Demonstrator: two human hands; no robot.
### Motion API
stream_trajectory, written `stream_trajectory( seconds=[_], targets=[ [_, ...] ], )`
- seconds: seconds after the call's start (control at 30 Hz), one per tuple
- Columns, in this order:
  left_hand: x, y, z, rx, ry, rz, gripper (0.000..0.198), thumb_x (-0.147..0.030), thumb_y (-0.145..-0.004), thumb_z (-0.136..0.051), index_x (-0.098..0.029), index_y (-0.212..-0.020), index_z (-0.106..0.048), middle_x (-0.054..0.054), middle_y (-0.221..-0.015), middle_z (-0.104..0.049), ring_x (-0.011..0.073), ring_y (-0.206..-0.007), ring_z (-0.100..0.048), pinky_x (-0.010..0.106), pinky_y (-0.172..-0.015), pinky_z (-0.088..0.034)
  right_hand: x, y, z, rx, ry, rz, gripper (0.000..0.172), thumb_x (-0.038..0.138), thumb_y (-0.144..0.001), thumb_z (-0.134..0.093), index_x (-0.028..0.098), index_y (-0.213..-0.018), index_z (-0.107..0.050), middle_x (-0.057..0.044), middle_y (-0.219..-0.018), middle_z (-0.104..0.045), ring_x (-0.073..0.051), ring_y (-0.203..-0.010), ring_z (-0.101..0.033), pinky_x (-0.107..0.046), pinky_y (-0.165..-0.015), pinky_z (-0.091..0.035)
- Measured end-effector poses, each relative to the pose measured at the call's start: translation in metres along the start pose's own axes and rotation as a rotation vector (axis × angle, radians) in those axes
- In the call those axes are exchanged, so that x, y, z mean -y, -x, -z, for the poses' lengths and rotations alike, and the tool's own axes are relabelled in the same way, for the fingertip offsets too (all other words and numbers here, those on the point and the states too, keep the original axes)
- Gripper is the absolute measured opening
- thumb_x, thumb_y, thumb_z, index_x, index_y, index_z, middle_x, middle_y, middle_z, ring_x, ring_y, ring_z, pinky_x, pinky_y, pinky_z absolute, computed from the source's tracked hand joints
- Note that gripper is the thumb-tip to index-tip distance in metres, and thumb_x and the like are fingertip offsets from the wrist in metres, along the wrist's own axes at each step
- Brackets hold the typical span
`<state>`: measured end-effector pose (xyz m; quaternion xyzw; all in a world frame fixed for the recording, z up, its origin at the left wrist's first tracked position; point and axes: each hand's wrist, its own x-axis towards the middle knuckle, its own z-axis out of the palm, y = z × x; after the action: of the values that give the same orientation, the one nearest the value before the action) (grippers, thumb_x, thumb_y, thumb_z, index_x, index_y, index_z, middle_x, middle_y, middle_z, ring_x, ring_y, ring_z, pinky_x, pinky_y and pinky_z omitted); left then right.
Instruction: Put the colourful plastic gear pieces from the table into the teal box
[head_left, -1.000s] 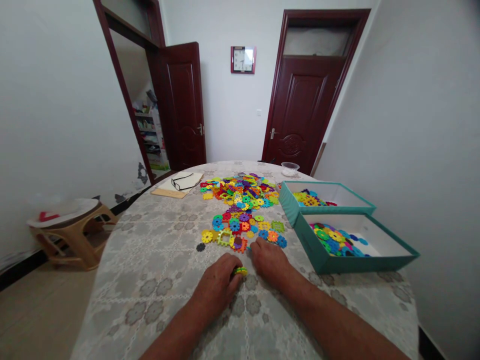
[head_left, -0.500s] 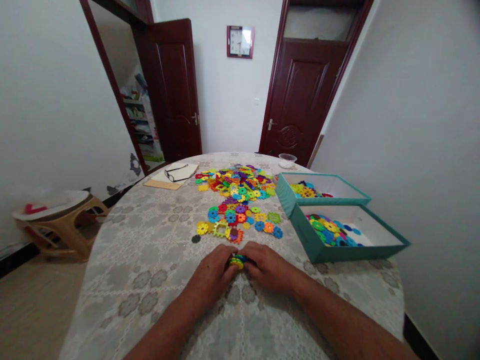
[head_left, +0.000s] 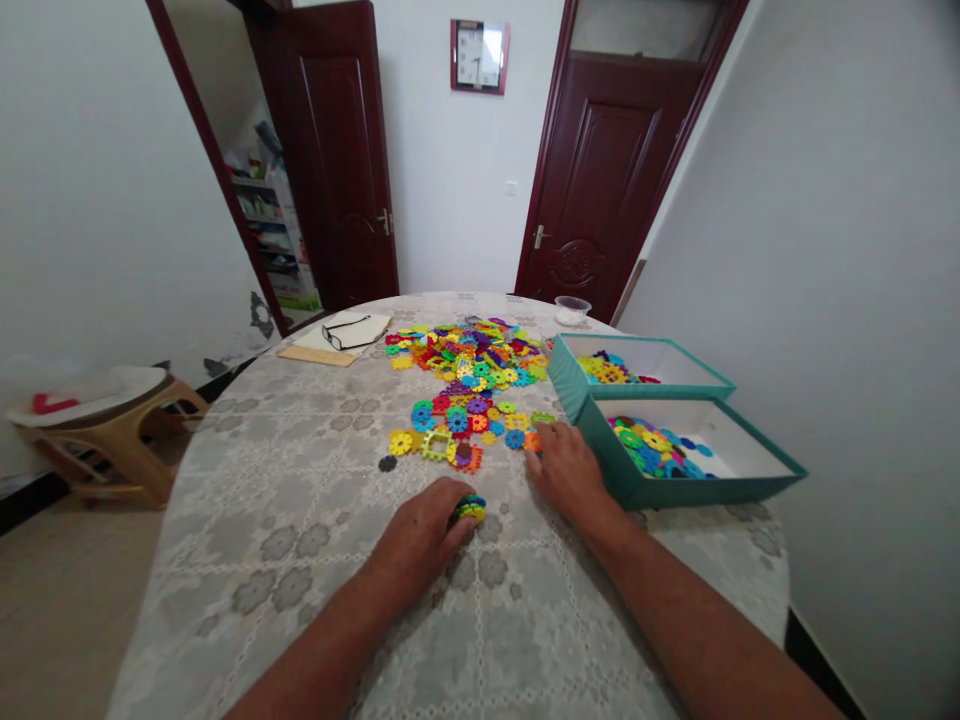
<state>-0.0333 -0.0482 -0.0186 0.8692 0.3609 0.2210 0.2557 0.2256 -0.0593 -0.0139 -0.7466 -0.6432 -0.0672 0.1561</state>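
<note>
Plastic stack (head_left: 470, 508) pinched in your left hand (head_left: 424, 528) so nothing slips; right hand (head_left: 570, 468) flat, touching pieces (head_left: 514, 438) ahead.

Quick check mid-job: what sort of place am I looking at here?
Probably a living room in a home, not a workshop: a round table under a patterned cloth, dark wooden doors, a wall clock, and colourful plastic toy pieces spread on the table.

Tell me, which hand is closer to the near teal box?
Right. The right hand lies beside the near teal box; the left hand rests further left, fingers around a small stack of coloured pieces.
</note>
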Motion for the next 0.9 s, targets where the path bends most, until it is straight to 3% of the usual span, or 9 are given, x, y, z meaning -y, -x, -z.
stream_trajectory(
  seconds=[0.13, 0.53, 0.9],
  targets=[
    [0.000, 0.000, 0.000, 0.002, -0.014, -0.017, 0.019, -0.032, -0.098, -0.058, -0.024, -0.112, -0.066, 0.005, -0.109, -0.070, 0.0222, -0.102, -0.065, 0.033, -0.089, -0.049, -0.003, -0.009, -0.007, 0.057, 0.064, -0.052, 0.045, 0.046, -0.099, -0.057, 0.018, -0.135, -0.061, -0.018, -0.123, -0.063, -0.034, -0.119, -0.053, -0.044, -0.104, -0.041],
    [-0.005, -0.001, 0.004, 0.040, -0.025, -0.006, 0.017, -0.032, -0.099, -0.057, -0.023, -0.109, -0.066, 0.005, -0.109, -0.069, 0.0216, -0.103, -0.065, 0.032, -0.089, -0.048, -0.006, -0.001, -0.007, 0.152, -0.174, 0.228, 0.022, 0.025, -0.096, -0.063, 0.016, -0.114, -0.070, -0.012, -0.115, -0.068, -0.024, -0.114, -0.057, -0.032, -0.104, -0.040],
    [-0.003, -0.001, 0.002, 0.047, -0.037, -0.020, 0.018, -0.033, -0.100, -0.055, -0.023, -0.111, -0.066, 0.005, -0.107, -0.068, 0.0210, -0.101, -0.064, 0.032, -0.089, -0.048, -0.013, 0.002, 0.009, 0.220, -0.260, 0.254, 0.017, 0.029, -0.096, -0.066, 0.016, -0.105, -0.073, -0.011, -0.107, -0.072, -0.022, -0.104, -0.063, -0.029, -0.093, -0.043]
  ],
)
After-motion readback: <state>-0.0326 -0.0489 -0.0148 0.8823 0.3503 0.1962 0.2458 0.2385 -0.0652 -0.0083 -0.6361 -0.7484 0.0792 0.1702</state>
